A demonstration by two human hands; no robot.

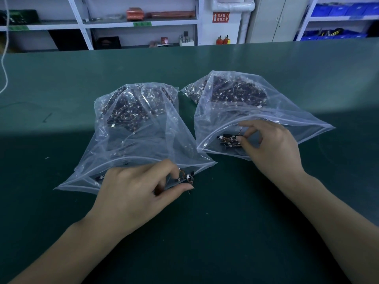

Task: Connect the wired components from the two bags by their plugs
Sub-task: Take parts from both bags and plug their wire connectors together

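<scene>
At the left bag's (131, 140) mouth, the left hand (133, 193) pinched a wired component (185, 178). The right hand (272, 148) pinched another component (229, 139) inside the right bag (266, 111).

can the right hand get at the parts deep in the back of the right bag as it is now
Probably yes: the right hand already pinches a component at the right bag's open mouth, and nothing visible blocks reaching deeper.

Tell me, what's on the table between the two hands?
Nothing: in the head view only bare green table separates the left hand from the right hand; the bags' open mouths sit farther back.
</scene>
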